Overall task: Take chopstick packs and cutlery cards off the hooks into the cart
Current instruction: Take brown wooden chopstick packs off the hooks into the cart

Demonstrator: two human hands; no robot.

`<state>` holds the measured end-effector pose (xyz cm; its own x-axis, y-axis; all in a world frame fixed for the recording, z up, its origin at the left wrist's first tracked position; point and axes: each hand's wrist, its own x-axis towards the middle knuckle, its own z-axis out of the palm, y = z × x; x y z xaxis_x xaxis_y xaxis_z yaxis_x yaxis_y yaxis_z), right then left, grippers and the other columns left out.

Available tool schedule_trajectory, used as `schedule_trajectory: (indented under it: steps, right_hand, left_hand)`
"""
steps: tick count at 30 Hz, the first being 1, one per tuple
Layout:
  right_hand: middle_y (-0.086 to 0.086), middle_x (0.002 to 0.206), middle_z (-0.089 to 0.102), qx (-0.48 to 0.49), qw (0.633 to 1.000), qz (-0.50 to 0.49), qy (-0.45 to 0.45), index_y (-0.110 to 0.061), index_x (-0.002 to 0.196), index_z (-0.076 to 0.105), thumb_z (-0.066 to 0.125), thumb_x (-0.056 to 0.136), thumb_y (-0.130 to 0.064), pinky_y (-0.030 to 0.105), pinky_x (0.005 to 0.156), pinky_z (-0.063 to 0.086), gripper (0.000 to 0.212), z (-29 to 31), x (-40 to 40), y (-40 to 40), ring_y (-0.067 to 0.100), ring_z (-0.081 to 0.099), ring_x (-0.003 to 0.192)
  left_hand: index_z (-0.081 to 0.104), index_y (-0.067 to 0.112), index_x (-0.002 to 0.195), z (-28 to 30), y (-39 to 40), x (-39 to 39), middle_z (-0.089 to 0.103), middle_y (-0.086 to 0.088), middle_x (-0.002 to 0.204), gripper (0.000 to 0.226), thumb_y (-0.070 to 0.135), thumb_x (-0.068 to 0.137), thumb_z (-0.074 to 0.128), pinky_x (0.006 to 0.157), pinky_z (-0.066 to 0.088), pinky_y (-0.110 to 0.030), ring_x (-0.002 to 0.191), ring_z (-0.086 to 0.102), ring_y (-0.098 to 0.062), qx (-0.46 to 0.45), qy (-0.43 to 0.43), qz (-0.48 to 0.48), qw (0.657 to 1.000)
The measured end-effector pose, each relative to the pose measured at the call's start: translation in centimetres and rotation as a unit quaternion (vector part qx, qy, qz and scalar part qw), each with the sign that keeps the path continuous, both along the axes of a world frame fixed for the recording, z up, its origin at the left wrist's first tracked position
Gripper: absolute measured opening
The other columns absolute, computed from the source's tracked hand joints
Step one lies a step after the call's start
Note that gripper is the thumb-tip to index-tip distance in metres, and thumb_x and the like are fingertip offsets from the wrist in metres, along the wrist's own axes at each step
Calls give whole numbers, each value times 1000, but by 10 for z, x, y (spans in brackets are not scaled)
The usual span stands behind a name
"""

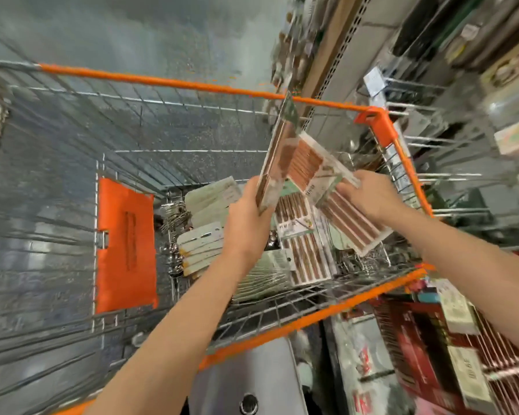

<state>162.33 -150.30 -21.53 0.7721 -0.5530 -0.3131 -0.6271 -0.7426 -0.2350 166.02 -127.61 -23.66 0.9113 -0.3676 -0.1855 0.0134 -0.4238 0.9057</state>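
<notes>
My two bare forearms reach forward over the near orange rim of the cart (312,317). My left hand (246,223) has its grip closed on the lower end of a chopstick pack (277,157), thumb on the near face and fingers curled behind; the pack stands steeply on edge, its top end rising up to the cart's far rim. My right hand (369,194) is over the right part of the basket, its grip closed on a fan of flat chopstick packs (354,226); the fingers lie across their upper faces and the thumb side is hidden under them, so how many it holds I cannot tell. One pack of the fan (307,163) slants up toward the pack in my left hand and seems to touch it, though blur leaves the contact unsure.

Below both hands, on the wire bottom of the cart, lie more chopstick packs (300,250) with brown sticks showing through clear fronts. Just left of them is a stack of pale cutlery cards (198,250), with metal cutlery (174,217) beside it. Farther left, the orange child-seat flap (126,244) lies against the wire.

To the right, beyond the cart's side, bare metal hooks (426,175) stick out from the display, with boxed goods (432,354) on the shelf nearer to me. Past the cart is grey speckled floor (162,31).
</notes>
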Motion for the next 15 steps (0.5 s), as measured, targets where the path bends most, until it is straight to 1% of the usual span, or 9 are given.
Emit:
schedule_trajectory:
  steps: [2, 3, 5, 7, 9, 11, 12, 13, 15]
  right_hand:
    - [8, 68, 57, 55, 995, -51, -58, -12, 72, 56, 58, 93, -38, 26, 55, 37, 33, 39, -5, -5, 29, 55, 68]
    - [6, 62, 54, 85, 991, -77, -75, -14, 65, 53, 60, 92, -36, 24, 51, 36, 36, 58, -9, -6, 27, 52, 65]
    - [10, 65, 56, 126, 980, -127, -91, -10, 70, 62, 62, 90, -39, 26, 54, 36, 36, 91, -21, -8, 29, 54, 72]
    - [21, 84, 66, 171, 962, -159, -139, -2, 87, 70, 67, 86, -42, 33, 66, 40, 40, 122, -32, -7, 34, 61, 83]
    - [11, 83, 70, 222, 935, -191, -198, -11, 84, 70, 74, 81, -35, 31, 66, 45, 24, 154, -47, -2, 25, 65, 79]
    - [-3, 68, 69, 267, 901, -222, -260, -14, 83, 68, 76, 79, -25, 21, 56, 47, 14, 186, -58, 9, 12, 65, 66]
    - [-7, 62, 68, 288, 881, -237, -292, -12, 84, 67, 76, 80, -21, 17, 53, 47, 13, 202, -63, 16, 7, 64, 58]
    - [-6, 62, 68, 302, 862, -245, -324, -9, 87, 67, 75, 81, -19, 17, 52, 47, 14, 217, -67, 23, 6, 63, 55]
    - [1, 73, 70, 299, 831, -264, -387, -8, 89, 68, 75, 81, -19, 23, 60, 52, 15, 241, -71, 35, 11, 64, 62]
  left_hand:
    - [48, 13, 129, 31, -3, 1, 58, 22, 86, 46, -2, 88, 63, 65, 48, -8, 72, 57, 7, -30, -15, -1, 999]
    - [47, 10, 131, 45, -5, 2, 54, 26, 88, 49, -3, 87, 63, 63, 42, -2, 72, 53, 10, -46, -14, 3, 999]
    - [43, 8, 137, 76, -7, 0, 52, 26, 91, 56, -3, 87, 64, 62, 37, 3, 75, 49, 16, -69, -13, 11, 997]
    - [35, 13, 146, 110, -8, 0, 52, 25, 90, 67, -1, 88, 65, 59, 37, 3, 65, 50, 21, -82, -27, 1, 996]
    - [27, 19, 149, 143, -7, 0, 46, 29, 88, 74, -1, 88, 64, 58, 36, 4, 57, 44, 29, -103, -41, -24, 994]
    - [24, 22, 151, 181, -7, 2, 49, 24, 95, 77, 0, 89, 63, 59, 36, 3, 62, 49, 18, -117, -66, -51, 990]
    - [22, 22, 152, 199, -8, 6, 52, 19, 102, 79, 0, 89, 63, 61, 37, 2, 72, 52, 12, -123, -82, -68, 987]
    - [20, 22, 152, 216, -9, 10, 53, 14, 110, 80, 0, 89, 64, 65, 37, 1, 90, 54, 4, -129, -91, -84, 984]
    - [14, 23, 153, 246, -13, 20, 54, 1, 130, 85, 1, 89, 65, 77, 36, -5, 115, 52, -14, -137, -103, -112, 979]
